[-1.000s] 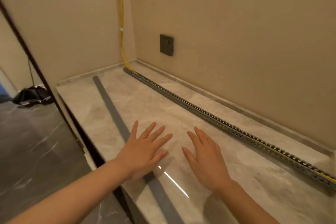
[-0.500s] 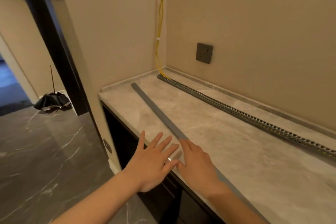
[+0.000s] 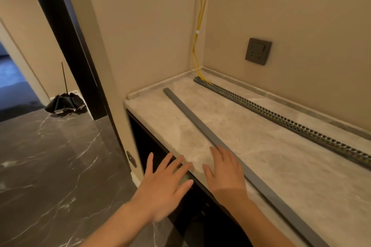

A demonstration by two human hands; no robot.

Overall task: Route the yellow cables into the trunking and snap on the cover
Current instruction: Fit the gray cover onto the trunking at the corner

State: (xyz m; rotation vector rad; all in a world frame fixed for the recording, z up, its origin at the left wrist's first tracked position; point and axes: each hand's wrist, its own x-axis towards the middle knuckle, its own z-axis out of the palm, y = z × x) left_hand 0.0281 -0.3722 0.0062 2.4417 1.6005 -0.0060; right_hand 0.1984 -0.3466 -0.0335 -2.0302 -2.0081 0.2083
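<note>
Yellow cables (image 3: 199,42) run down the wall corner and into the left end of a long grey slotted trunking (image 3: 281,119) lying near the back wall on the marble countertop (image 3: 251,146). Yellow shows through the slots further right. A flat grey cover strip (image 3: 192,115) lies loose on the counter in front of the trunking. My right hand (image 3: 224,170) is open, palm down at the counter's front edge, its fingers beside the cover strip. My left hand (image 3: 164,182) is open, hovering at the counter's front edge over the dark space below.
A grey wall socket (image 3: 258,51) sits on the back wall above the trunking. A side wall (image 3: 144,36) bounds the counter's left end. A folded black umbrella (image 3: 65,102) lies on the dark marble floor (image 3: 50,156) by a black door frame (image 3: 68,36).
The view has swung left and back, showing more floor and doorway. Both hands have drawn back from the middle of the counter to its front edge and moved apart.
</note>
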